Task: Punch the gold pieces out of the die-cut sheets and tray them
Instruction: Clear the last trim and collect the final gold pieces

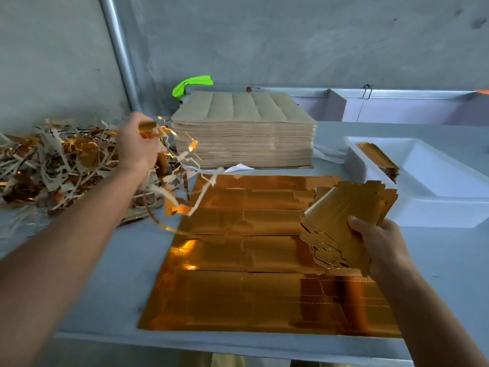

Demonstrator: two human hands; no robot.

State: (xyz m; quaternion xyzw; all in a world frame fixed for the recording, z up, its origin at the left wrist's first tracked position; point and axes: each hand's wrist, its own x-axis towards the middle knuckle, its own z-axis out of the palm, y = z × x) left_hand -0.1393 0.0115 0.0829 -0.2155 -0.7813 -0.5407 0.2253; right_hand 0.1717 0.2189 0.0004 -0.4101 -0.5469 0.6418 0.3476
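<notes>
Over sheet | right hand grips gold pieces, long axis up-right | left hand grips scrap

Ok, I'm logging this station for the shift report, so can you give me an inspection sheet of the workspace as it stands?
Surface: pale grey table, gold die-cut sheet lying flat on it.
Job's things: white plastic tray holding a stack of gold pieces; tall stack of brown sheets behind.
Clutter: heap of gold and white waste strips at left.
Hands: left hand grips waste strips; right hand holds a bundle of punched gold pieces.
Cables: nothing seen.
Surroundings: grey wall, metal pipe, green object.
</notes>
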